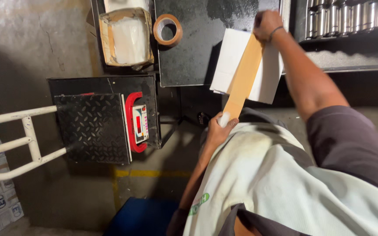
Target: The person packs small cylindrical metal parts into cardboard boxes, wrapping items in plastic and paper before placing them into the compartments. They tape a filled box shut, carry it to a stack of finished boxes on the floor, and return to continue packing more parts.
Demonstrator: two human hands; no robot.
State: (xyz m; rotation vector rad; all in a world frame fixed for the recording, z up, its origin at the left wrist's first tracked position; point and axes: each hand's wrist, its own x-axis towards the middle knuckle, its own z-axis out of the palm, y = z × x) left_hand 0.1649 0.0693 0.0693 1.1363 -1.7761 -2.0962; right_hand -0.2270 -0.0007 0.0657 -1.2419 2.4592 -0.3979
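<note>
While both hands grip it, the tape strip (243, 74) slants up toward the table (189, 52).
Left hand (218, 126) pinches its near end, right hand (266, 24) the far; the torn box (125, 37) seemingly holds white wrap.

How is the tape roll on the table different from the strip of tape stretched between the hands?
The tape roll is wound into a ring; the tape strip is pulled out flat and long. The roll lies untouched on the black table; the strip is held by the left hand and right hand over a white box. Both are brown.
</note>
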